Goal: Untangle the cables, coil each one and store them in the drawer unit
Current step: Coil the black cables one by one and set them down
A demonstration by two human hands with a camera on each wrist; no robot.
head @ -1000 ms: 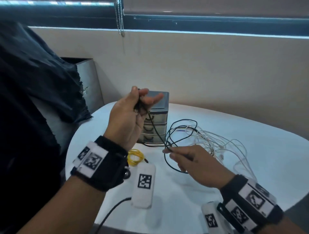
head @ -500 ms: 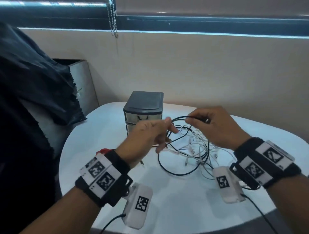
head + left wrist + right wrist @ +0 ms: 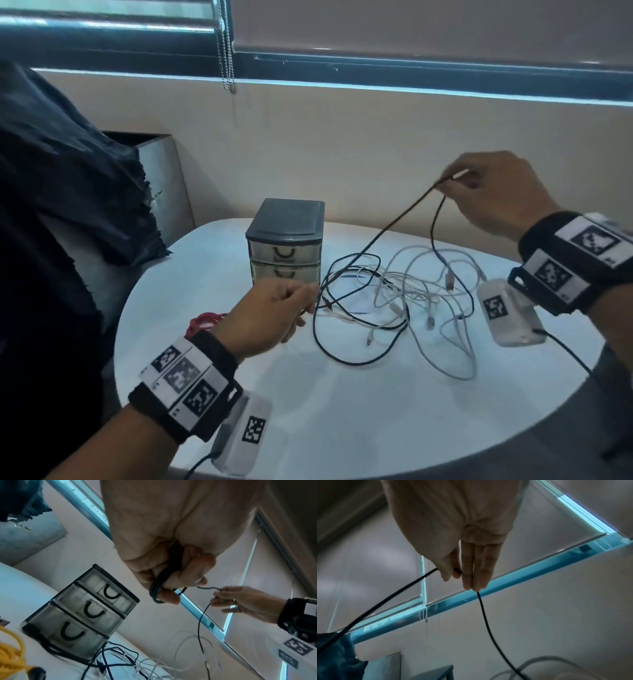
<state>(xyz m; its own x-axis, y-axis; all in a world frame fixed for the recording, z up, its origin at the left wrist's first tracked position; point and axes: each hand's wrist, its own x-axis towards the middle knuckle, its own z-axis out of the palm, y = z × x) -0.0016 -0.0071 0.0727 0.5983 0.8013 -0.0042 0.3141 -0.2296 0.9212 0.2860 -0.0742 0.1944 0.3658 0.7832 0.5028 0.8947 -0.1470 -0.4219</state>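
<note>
On the round white table (image 3: 342, 428), white cords (image 3: 428, 291) tangle at three o'clock of our grey three-drawer plastic unit (image 3: 286, 240). Our left hand (image 3: 270, 315) clenches coiled loops of thin black cable (image 3: 387, 233); our raised right hand (image 3: 493, 192) pinches its far stretch.

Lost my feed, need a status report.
Left hand grips coiled black cable; right hand pinches it, raised. White cables tangled with it. Drawer unit shut.
</note>
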